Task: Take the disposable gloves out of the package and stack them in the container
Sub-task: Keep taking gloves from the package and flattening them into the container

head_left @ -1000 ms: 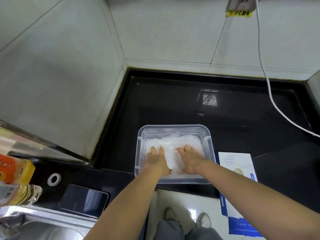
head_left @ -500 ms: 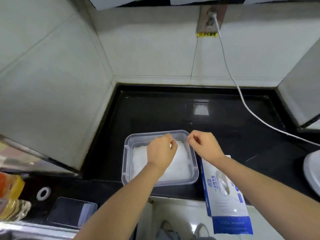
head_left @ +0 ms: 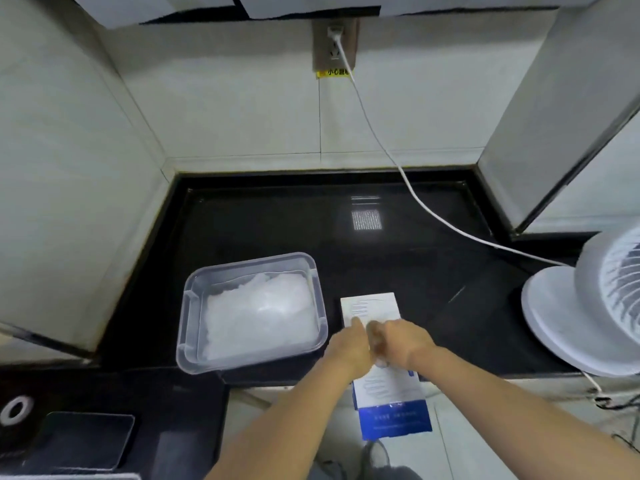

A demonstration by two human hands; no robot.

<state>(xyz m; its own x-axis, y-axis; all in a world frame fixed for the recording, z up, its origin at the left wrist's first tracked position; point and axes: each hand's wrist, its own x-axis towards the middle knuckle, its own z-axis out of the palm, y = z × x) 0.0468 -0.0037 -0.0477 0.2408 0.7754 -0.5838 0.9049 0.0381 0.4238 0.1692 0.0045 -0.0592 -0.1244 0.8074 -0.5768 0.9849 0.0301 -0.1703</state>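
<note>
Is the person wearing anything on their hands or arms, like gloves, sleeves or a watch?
No. The left hand and right hand are bare, without gloves or visible rings. Both forearms are bare too: no sleeves, watch or bracelet in view.

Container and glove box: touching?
Apart. Head view shows a strip of black counter between the right rim of the container and the left edge of the glove box; the left hand hides the near end.

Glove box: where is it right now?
In the head view, the glove box lies right of the clear container, overhanging the black counter's front edge, under the left hand and right hand.
</note>
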